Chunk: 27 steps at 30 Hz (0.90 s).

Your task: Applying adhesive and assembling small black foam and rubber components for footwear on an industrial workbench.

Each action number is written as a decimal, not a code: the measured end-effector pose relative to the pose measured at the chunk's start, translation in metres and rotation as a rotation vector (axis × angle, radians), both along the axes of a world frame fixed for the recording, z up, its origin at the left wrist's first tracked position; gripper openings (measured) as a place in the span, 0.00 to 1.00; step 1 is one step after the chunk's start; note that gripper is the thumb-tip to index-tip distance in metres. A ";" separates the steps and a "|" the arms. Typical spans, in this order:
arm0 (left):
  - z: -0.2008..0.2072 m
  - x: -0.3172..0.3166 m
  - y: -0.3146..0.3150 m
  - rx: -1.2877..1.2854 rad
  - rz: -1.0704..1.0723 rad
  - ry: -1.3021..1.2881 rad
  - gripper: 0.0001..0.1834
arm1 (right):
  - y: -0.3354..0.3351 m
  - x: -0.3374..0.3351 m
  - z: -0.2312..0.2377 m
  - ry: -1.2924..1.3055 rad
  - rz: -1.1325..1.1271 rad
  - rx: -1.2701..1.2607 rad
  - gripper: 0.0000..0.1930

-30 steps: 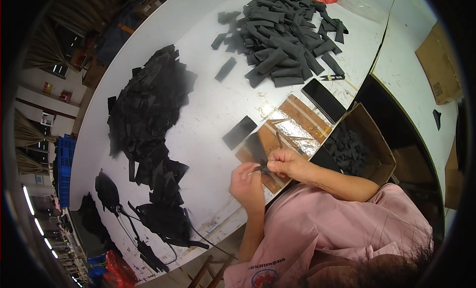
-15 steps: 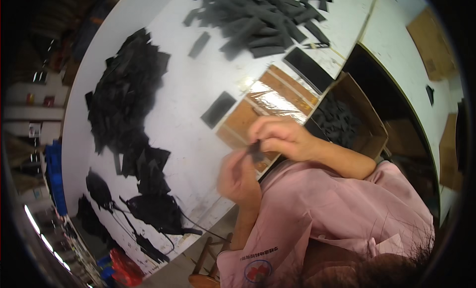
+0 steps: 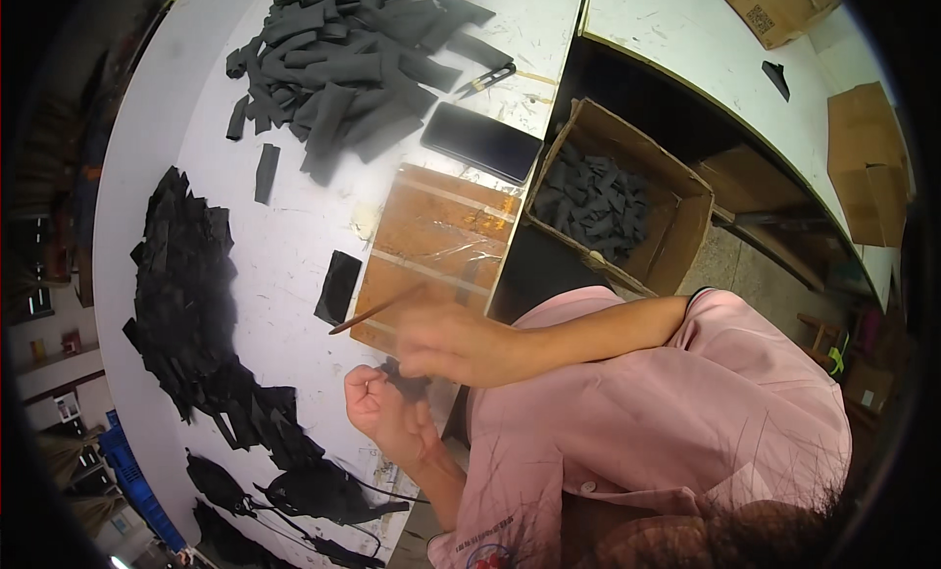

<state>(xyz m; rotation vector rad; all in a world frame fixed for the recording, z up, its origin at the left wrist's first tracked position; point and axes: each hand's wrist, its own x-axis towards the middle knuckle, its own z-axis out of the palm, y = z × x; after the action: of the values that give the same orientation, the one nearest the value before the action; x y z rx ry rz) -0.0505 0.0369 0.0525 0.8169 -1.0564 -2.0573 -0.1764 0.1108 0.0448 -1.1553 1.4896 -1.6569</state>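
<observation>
My left hand [image 3: 392, 417] has its fingers curled on a small dark fabric piece [image 3: 409, 381], just off the near edge of a brown board. Close above it is my right hand [image 3: 456, 346], smeared by motion, with a thin brown stick [image 3: 377, 309] in its grip; the stick points left over the board's corner. The brown board [image 3: 431, 216], crossed by pale strips and shiny clear film, lies on the white table [image 3: 284, 231]. Beside the board's left edge rests a flat black fabric rectangle [image 3: 339, 287]. The right hand partly covers the held piece.
Dark strips form a heap [image 3: 343, 69] at the far side; a black fabric pile [image 3: 186, 295] runs down the left. A black phone [image 3: 482, 141] and thread snips [image 3: 487, 79] lie beyond the board. Right of it stands a cardboard box [image 3: 676, 221] with small dark pieces. Strapped black items [image 3: 314, 491] lie near left.
The right hand has left the fabric piece it was pinching with the left and now holds the brown stick. The view has turned, showing more of the box.
</observation>
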 end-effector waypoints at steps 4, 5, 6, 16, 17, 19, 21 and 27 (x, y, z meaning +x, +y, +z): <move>0.010 -0.002 0.007 0.242 -0.137 0.186 0.12 | 0.004 -0.007 0.005 -0.146 0.099 -0.075 0.08; 0.009 -0.002 0.005 0.349 -0.253 0.304 0.12 | 0.008 -0.008 0.010 -0.147 0.117 -0.094 0.08; 0.012 -0.006 0.010 0.309 -0.263 0.378 0.11 | 0.012 -0.009 0.019 -0.196 0.186 -0.078 0.08; 0.045 -0.042 -0.037 0.736 -0.293 0.708 0.14 | -0.031 -0.057 0.080 -0.287 0.205 0.199 0.12; 0.042 -0.046 -0.042 0.843 -0.174 0.560 0.15 | -0.038 -0.064 0.063 -0.318 0.219 0.254 0.13; 0.022 -0.042 -0.043 0.832 -0.211 0.617 0.14 | -0.033 -0.063 0.028 -0.485 0.329 0.256 0.13; 0.004 -0.035 -0.046 0.780 -0.305 0.646 0.13 | -0.036 -0.058 0.018 -0.668 0.446 0.276 0.12; -0.001 -0.036 -0.064 0.875 -0.238 0.692 0.14 | -0.063 -0.069 0.025 -0.451 0.460 0.266 0.13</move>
<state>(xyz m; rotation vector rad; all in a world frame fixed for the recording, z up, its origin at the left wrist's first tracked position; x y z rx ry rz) -0.0869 -0.0273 0.0515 0.2781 0.1714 -2.7231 -0.2451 0.0482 0.0693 -0.8276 1.0253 -1.2507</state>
